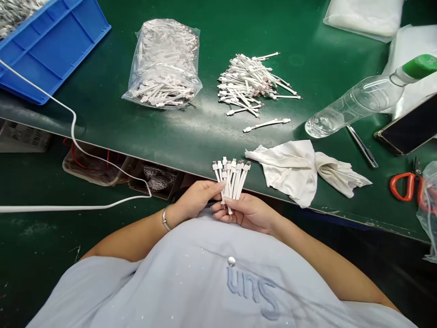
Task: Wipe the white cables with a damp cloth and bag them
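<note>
A fanned bunch of short white USB cables [235, 180] is held in front of my body, just off the table's near edge, connector ends pointing away from me. My right hand [251, 212] grips the bunch low down, thumb across the cables. From the other side my left hand [201, 196] pinches the bunch's left part between thumb and fingers; its fingertips are partly hidden. Beyond them on the table lie a loose pile of the same cables [251, 84] and a single cable [266, 125]. To the pile's left sits a clear plastic bag [164, 64] full of cables.
A blue crate [58, 50] stands at far left, with a white cord [73, 123] running past it. White cloths [290, 168], a water bottle [358, 102], a pen [362, 146], a phone [409, 125] and orange-handled scissors [403, 187] lie rightward. Plastic bags [365, 18] are at upper right.
</note>
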Demonstrator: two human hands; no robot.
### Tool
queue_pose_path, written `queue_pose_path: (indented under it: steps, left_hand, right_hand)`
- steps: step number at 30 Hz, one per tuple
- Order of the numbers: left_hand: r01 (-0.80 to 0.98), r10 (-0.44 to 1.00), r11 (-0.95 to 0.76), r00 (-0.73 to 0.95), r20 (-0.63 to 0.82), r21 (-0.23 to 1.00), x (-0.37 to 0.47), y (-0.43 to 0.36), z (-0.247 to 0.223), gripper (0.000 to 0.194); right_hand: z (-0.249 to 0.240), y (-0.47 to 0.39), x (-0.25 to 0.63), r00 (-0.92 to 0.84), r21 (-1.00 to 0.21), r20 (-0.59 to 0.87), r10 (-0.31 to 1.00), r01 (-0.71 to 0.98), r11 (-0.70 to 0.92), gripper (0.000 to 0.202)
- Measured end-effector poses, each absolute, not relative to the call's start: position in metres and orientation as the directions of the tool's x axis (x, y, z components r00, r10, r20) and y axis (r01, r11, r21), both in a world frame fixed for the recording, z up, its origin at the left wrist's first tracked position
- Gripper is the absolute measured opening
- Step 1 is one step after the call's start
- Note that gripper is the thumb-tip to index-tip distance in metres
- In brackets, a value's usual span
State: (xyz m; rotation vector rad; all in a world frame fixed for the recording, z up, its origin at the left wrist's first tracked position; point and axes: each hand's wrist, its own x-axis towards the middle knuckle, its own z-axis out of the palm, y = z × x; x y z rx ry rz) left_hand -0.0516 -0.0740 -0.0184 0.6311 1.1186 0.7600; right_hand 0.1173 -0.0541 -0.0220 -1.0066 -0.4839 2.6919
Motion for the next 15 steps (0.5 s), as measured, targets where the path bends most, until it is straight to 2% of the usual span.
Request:
queue_pose_path:
  steps: [3, 8, 15]
  left_hand:
    - [-0.269, 0.788, 0.616, 0.199, -0.583, 0.741, -0.043, -0.075, -0.02, 0.038]
    - [-0.242, 0.83, 0.554, 0.081, -0.552, 0.797, -0.04, -0.081, -0.018, 0.034]
    - [-0.281, 0.808, 0.581, 0.08, -0.584, 0.764, -0.042, -0.086, -0.023, 0.035]
  right_hand:
    - [-0.023, -0.058, 0.119, -0.734, -0.394, -0.6, 0.318, -0.074, -0.916, 0.023]
    - [-0.026, -0.059, 0.118, -0.743, -0.409, -0.582, 0.33, -0.083, -0.909, 0.034]
    - [-0.03, -0.061, 0.118, -0.747, -0.425, -0.576, 0.332, -0.073, -0.902, 0.031]
